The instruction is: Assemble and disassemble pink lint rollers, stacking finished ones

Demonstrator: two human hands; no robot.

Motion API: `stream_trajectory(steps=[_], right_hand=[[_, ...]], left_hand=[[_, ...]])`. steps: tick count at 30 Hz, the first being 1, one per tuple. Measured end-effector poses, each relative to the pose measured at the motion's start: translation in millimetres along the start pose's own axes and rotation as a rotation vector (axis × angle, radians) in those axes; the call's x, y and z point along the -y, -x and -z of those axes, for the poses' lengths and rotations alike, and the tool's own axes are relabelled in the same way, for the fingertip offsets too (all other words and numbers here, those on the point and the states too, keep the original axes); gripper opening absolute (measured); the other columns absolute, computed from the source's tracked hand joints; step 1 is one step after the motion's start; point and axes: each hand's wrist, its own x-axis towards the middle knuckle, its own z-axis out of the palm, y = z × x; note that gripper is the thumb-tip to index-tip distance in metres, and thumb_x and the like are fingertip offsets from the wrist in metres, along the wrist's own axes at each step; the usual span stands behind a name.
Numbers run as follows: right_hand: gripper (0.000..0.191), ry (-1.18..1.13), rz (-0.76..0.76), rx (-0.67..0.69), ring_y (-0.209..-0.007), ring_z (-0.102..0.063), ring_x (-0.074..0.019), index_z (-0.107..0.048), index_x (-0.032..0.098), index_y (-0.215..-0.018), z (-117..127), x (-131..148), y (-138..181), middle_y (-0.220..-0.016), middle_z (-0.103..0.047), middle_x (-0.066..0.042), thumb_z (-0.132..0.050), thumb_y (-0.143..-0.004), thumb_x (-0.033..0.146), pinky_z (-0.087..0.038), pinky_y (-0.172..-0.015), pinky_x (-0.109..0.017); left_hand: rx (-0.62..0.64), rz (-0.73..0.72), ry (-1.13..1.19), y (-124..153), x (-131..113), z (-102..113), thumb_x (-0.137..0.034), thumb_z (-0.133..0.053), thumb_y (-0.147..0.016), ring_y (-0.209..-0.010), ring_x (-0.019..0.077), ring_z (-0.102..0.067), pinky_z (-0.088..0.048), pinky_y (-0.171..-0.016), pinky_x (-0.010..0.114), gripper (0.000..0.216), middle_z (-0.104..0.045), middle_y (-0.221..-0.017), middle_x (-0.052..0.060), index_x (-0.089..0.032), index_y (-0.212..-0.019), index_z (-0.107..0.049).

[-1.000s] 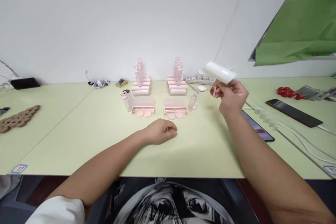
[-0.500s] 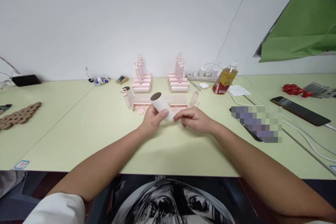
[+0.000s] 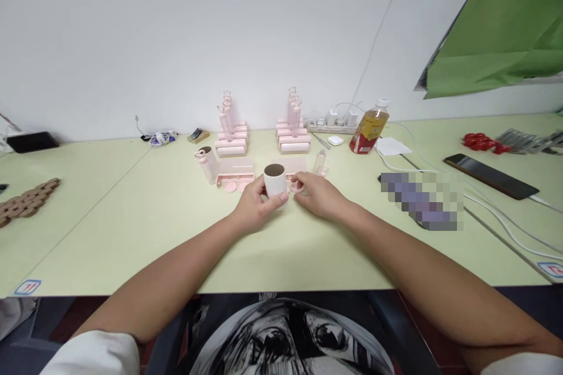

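My left hand (image 3: 255, 206) is wrapped round a white roll (image 3: 275, 180) with a dark hollow core, held upright with its open end facing me. My right hand (image 3: 319, 194) is beside it, fingers pinched on a small pink round cap (image 3: 298, 186). Just beyond lie pink trays (image 3: 235, 171) with pink discs (image 3: 230, 187), a pink handle piece (image 3: 206, 164) at the left and a clear pink tube (image 3: 319, 161) at the right. Two stacks of pink parts (image 3: 232, 140) (image 3: 294, 135) stand further back.
A bottle with amber liquid (image 3: 368, 128), a power strip (image 3: 332, 124) and a white case (image 3: 335, 140) sit back right. A black phone (image 3: 490, 174), white cables (image 3: 505, 228), red clips (image 3: 479, 142) lie right. Brown discs (image 3: 26, 202) lie left. Green cloth (image 3: 501, 29) hangs upper right.
The right hand brought the white roll down from beside the bottle to the table's middle. The left hand took it and turned it upright; the right hand now pinches a pink cap.
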Motion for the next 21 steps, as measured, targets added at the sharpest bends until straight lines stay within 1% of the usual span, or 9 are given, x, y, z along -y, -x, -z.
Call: stream_trajectory(steps=[2, 5, 6, 9, 11, 15, 19, 21], right_hand=[[0.032, 0.022, -0.008, 0.011, -0.089, -0.062, -0.0211, -0.058, 0.017, -0.113, -2.0, -1.0, -1.1, -0.104, -0.068, -0.008, -0.058, -0.081, 0.018, -0.039, -0.068, -0.027], [0.033, 0.029, -0.042, 0.063, -0.078, -0.061, -0.0188, -0.057, 0.018, -0.114, -2.7, -0.4, -0.8, -0.09, -0.069, -0.004, -0.057, -0.081, 0.019, -0.037, -0.064, -0.026], [0.033, 0.038, -0.038, 0.059, -0.079, -0.061, -0.0189, -0.058, 0.019, -0.114, -2.5, 0.3, -0.3, -0.092, -0.069, -0.005, -0.058, -0.081, 0.02, -0.038, -0.064, -0.026], [0.032, 0.087, -0.013, 0.036, -0.092, -0.061, -0.0218, -0.06, 0.018, -0.11, -0.9, 2.6, 1.7, -0.11, -0.065, -0.009, -0.061, -0.078, 0.024, -0.039, -0.069, -0.027], [0.027, 0.107, -0.012, 0.07, -0.096, -0.06, -0.0233, -0.061, 0.017, -0.105, 0.4, 3.5, 2.5, -0.111, -0.063, -0.011, -0.06, -0.079, 0.025, -0.04, -0.072, -0.028], [0.02, 0.107, 0.013, 0.14, -0.088, -0.059, -0.0224, -0.064, 0.017, -0.099, 3.2, 4.1, 3.2, -0.098, -0.062, -0.01, -0.055, -0.08, 0.019, -0.038, -0.069, -0.029], [0.011, 0.085, 0.047, 0.203, -0.076, -0.055, -0.0203, -0.065, 0.017, -0.086, 5.8, 5.5, 5.4, -0.087, -0.059, -0.009, -0.059, -0.077, 0.019, -0.035, -0.062, -0.028], [0.009, 0.054, 0.053, 0.199, -0.072, -0.053, -0.0182, -0.062, 0.018, -0.082, 6.7, 6.4, 6.7, -0.085, -0.059, -0.007, -0.061, -0.073, 0.017, -0.034, -0.059, -0.027]], left_hand=[[0.01, 0.001, -0.005, -0.3, -0.7, 0.1, -0.049, -0.068, -0.078, -0.076, 0.0159, -0.055, -0.044, -0.068, 0.028, 0.037, -0.062, -0.083, 0.003, -0.016, -0.091, -0.06], [0.019, 0.009, -0.01, -0.3, 0.0, -0.2, -0.05, -0.068, -0.077, -0.077, 0.0166, -0.056, -0.045, -0.068, 0.028, 0.038, -0.063, -0.084, 0.003, -0.016, -0.091, -0.06], [0.019, 0.012, -0.016, -0.1, 0.3, -0.2, -0.05, -0.068, -0.077, -0.077, 0.0168, -0.057, -0.045, -0.069, 0.028, 0.038, -0.063, -0.085, 0.003, -0.016, -0.091, -0.06], [0.025, 0.017, -0.032, 0.5, 0.3, -0.3, -0.05, -0.068, -0.077, -0.078, 0.017, -0.056, -0.044, -0.07, 0.028, 0.038, -0.062, -0.085, 0.003, -0.016, -0.092, -0.061], [0.034, 0.015, -0.037, 0.7, 0.1, -0.3, -0.05, -0.068, -0.077, -0.077, 0.0167, -0.055, -0.044, -0.069, 0.028, 0.038, -0.062, -0.084, 0.002, -0.016, -0.093, -0.061], [0.047, 0.017, -0.046, 0.4, -0.3, -0.5, -0.051, -0.068, -0.077, -0.077, 0.0169, -0.055, -0.043, -0.069, 0.029, 0.038, -0.061, -0.083, 0.002, -0.016, -0.093, -0.061], [0.053, 0.027, -0.066, 0.4, -0.4, -0.3, -0.052, -0.068, -0.076, -0.076, 0.0171, -0.054, -0.043, -0.068, 0.029, 0.038, -0.061, -0.081, 0.002, -0.016, -0.088, -0.06], [0.058, 0.027, -0.067, 0.4, 0.0, -0.3, -0.052, -0.068, -0.076, -0.076, 0.0171, -0.054, -0.043, -0.068, 0.029, 0.039, -0.061, -0.082, 0.002, -0.016, -0.089, -0.059]])
